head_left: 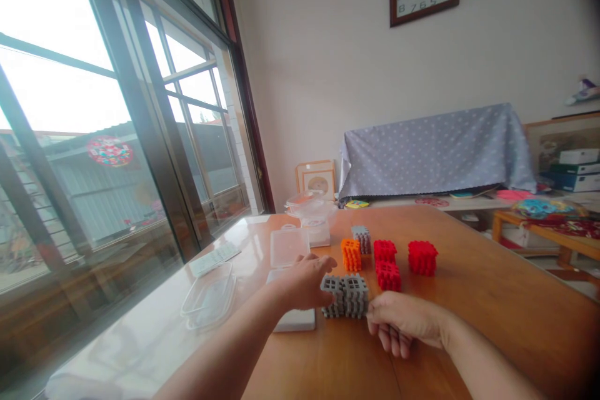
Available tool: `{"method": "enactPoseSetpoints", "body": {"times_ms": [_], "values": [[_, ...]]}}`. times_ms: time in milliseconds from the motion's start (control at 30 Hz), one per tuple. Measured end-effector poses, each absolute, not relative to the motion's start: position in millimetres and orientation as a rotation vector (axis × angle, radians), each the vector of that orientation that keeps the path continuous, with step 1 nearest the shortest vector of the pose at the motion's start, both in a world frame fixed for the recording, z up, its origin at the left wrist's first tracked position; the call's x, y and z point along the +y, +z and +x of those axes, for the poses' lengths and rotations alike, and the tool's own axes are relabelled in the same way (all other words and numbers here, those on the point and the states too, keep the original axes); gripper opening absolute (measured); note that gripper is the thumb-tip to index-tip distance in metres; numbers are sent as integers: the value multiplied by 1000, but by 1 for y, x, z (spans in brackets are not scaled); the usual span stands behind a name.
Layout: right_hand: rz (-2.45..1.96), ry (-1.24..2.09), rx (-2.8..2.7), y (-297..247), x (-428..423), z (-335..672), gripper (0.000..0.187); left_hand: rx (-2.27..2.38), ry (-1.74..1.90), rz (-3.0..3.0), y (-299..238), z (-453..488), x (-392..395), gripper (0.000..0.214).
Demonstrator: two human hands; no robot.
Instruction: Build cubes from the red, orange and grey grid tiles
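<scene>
A grey stack of interlocking plastic grid blocks rests on the wooden table. My left hand curls against its left side, fingers touching the stack. My right hand lies on the table at the stack's right side, fingers bent and touching it. Just beyond stand an orange block stack, a small grey stack, two red stacks and a separate red stack.
Clear plastic boxes and lids lie on the table's left part, with one box under my left wrist and more containers at the far edge. A window runs along the left. A covered sofa stands behind.
</scene>
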State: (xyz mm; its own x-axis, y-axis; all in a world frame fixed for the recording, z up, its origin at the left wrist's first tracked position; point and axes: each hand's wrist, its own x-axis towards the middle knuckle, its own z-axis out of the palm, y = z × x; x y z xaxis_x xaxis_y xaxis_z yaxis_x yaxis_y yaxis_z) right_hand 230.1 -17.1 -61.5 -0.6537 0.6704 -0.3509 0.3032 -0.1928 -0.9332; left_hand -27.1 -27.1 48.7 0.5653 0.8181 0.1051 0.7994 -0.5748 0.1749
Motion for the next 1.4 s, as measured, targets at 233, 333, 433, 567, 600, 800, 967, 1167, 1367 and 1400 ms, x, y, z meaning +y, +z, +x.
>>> {"method": "enactPoseSetpoints", "body": {"times_ms": [233,333,433,567,600,800,967,1167,1367,1400], "values": [[-1161,1917,-1799,-57,-19,230,25,1371,226,2676,48,-24,-23,62],[-1164,1917,-1798,-56,-19,230,25,1367,220,2681,47,-22,-23,60],[-1173,1917,-1797,-56,-19,230,26,1384,248,2673,46,-22,-23,59],[-1162,1919,-1789,-57,-20,230,27,1365,417,2654,51,-32,-22,54],[-1157,1919,-1786,-58,-20,230,28,1349,478,2637,54,-37,-22,52],[-1167,1892,-1809,-62,-21,232,37,1451,558,2500,72,-78,-32,40],[-1165,1869,-1824,-64,-22,231,40,1590,345,2476,70,-106,-45,39],[-1152,1838,-1904,-65,-26,230,36,1608,269,2442,53,-117,-36,38],[-1165,1824,-1886,-66,-26,228,33,1597,183,2444,48,-100,-21,39],[-1166,1826,-1885,-67,-26,228,32,1595,162,2447,46,-97,-19,39]]}}
